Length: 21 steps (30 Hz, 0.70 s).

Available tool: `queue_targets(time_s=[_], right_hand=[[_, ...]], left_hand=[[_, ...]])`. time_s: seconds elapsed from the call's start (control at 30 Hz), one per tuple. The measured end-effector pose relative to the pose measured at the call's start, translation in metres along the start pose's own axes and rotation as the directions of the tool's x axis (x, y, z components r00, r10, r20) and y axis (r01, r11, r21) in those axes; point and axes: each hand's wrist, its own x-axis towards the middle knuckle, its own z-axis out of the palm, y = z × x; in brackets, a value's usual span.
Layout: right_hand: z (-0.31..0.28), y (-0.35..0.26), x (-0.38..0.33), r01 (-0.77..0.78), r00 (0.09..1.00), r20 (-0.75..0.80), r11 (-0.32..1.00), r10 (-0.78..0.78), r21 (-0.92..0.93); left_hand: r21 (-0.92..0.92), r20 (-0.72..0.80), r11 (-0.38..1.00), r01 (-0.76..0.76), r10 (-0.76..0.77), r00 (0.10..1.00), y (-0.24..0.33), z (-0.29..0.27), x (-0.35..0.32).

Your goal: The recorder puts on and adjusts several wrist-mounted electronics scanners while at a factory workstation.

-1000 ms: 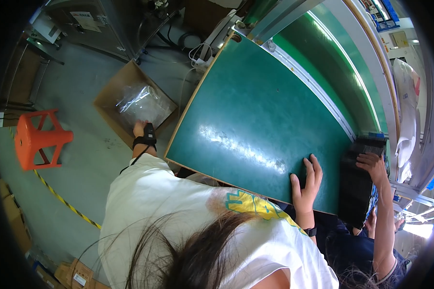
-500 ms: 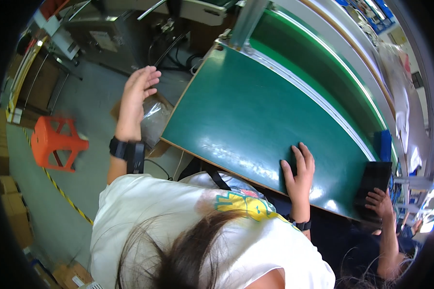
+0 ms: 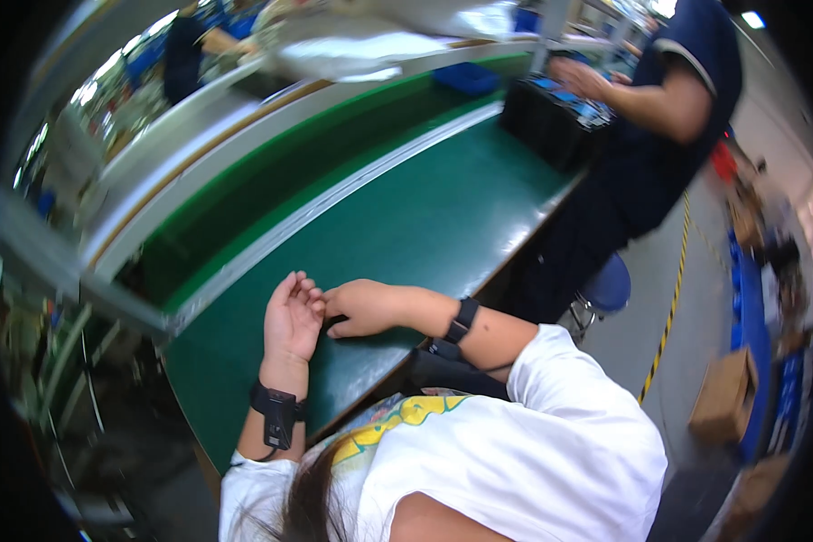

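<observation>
My left hand (image 3: 294,318) is over the near left end of the green tabletop (image 3: 425,230), palm turned up and fingers loosely bent. It holds nothing. Reaching across from the right, my right hand (image 3: 366,308) meets the fingers of the left. Its thumb stands apart from the fingers, whose tips are partly hidden behind the left hand; nothing shows in it. A black wrist strap with a small box (image 3: 278,417) is on my left forearm, and a black strap (image 3: 462,320) is on my right one.
At the far right end, a co-worker in dark clothes (image 3: 637,163) has hands over a black crate (image 3: 551,122) with blue items. Behind the table runs a green channel (image 3: 316,172) with a blue tray (image 3: 466,79). A blue stool (image 3: 608,285) and a cardboard box (image 3: 724,395) stand to the right.
The view has swung to the right, bringing the co-worker and crate into fuller sight. My hands, wide apart before, have come together; the left has moved from beyond the table's left edge to over it.
</observation>
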Motion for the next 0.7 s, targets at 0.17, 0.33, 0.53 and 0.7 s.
queue_targets(time_s=[0.17, 0.33, 0.53, 0.7], right_hand=[[-0.022, 0.091, -0.002, -0.453, 0.891, 0.414, 0.357, 0.184, 0.817], [-0.021, 0.139, 0.01, -0.521, 0.84, 0.472, -0.157, -0.267, 0.839], [-0.022, 0.129, 0.012, -0.538, 0.828, 0.486, -0.154, -0.281, 0.828], [-0.023, 0.126, 0.016, -0.542, 0.824, 0.51, -0.078, -0.245, 0.837]], left_hand=[[0.115, -0.026, 0.978, -0.173, 0.177, 0.984, -0.025, -0.006, 0.036], [0.145, 0.079, 0.986, -0.088, 0.077, 0.994, -0.021, -0.017, 0.033], [0.256, 0.016, 0.963, -0.085, 0.084, 0.996, -0.016, -0.015, 0.026], [0.23, -0.027, 0.973, -0.034, 0.042, 0.999, -0.011, -0.014, 0.023]])
